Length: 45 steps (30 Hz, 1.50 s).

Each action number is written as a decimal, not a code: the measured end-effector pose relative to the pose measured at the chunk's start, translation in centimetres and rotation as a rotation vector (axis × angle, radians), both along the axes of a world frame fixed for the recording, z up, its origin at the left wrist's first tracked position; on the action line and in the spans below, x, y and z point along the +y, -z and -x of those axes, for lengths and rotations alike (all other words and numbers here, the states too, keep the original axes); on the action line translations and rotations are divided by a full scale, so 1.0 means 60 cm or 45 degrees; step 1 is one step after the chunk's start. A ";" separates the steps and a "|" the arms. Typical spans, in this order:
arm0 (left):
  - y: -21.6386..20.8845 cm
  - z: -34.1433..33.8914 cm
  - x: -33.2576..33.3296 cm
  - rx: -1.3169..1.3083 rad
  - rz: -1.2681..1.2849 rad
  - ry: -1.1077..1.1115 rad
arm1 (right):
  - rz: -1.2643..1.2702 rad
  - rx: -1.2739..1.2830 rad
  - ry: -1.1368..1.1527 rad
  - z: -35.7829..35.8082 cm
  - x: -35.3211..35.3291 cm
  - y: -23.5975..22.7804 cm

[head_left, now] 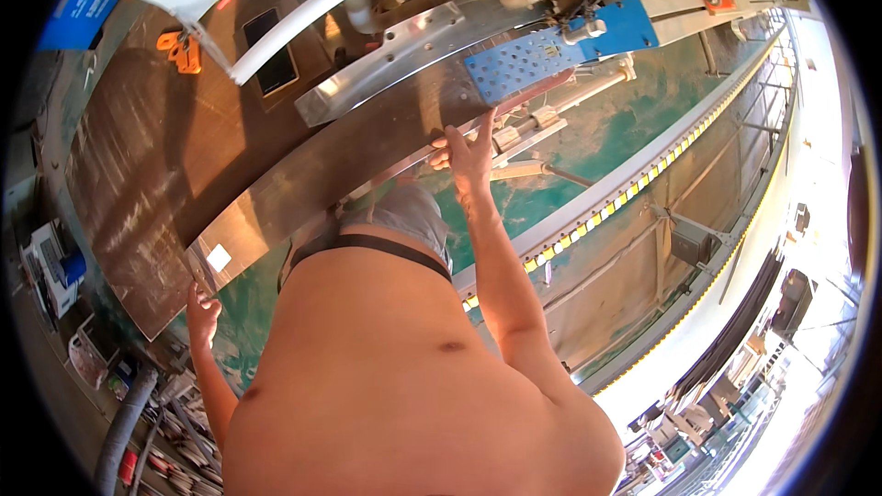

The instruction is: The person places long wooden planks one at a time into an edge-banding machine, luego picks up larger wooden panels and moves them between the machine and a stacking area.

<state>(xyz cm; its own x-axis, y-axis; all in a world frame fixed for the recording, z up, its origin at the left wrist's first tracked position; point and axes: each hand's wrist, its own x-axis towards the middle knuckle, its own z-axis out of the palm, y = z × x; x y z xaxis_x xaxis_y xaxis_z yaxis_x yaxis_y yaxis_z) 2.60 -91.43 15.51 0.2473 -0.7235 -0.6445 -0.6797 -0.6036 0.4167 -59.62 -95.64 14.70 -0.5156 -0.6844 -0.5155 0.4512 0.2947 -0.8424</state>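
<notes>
"Brown strip (322, 176), long and flat, main item. Where was it?"

"Slantwise in front of the bare torso, from the near left up toward the blue perforated plate (522, 66) at upper right. Its left end lay by the corner of the brown surface (129, 211)."

"Left hand (203, 320)?"

"At that left end, fingertips up against the edge, just below a small white square (219, 257) on top. Fingers bent, partly hidden; couldn't tell if they were clamped on it or only propping it."

"Right hand (470, 163)?"

"Farther along the near edge, close to the blue plate. Index finger stretched up to the edge, the others curled lower down near the thumb. Not a fist. Real grip or just support, couldn't tell."

"Quick, what else was around?"

"Shiny metal bar (386, 62) with holes, on the far side of the strip, roughly following its line. Orange clamp-like tool (186, 52) and a dark phone-like slab (276, 73) lay on the surface, well apart from both hands."

"Right side?"

"Green floor (625, 129) showed beyond the right hand, then a long rail with a yellow-toothed strip (634, 193), slanting up to the right."
</notes>
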 end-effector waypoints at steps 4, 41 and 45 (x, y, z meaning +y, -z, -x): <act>0.015 0.053 0.001 0.003 0.163 0.143 | 0.017 0.007 0.009 0.065 -0.008 0.021; 0.036 0.624 -0.219 0.897 1.367 1.635 | -0.251 0.064 0.865 -0.268 0.435 -0.040; 0.074 0.674 -0.219 1.003 0.669 1.631 | -0.321 0.195 0.924 -0.325 0.540 -0.059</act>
<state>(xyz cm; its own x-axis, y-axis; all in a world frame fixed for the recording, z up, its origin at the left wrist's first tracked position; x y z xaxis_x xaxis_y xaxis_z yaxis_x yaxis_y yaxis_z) -37.86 -104.56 11.09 -0.9324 -0.3555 0.0656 -0.1263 0.4904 0.8623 -40.11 -63.26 18.22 -0.8673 -0.0205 -0.4974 0.4882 0.1611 -0.8577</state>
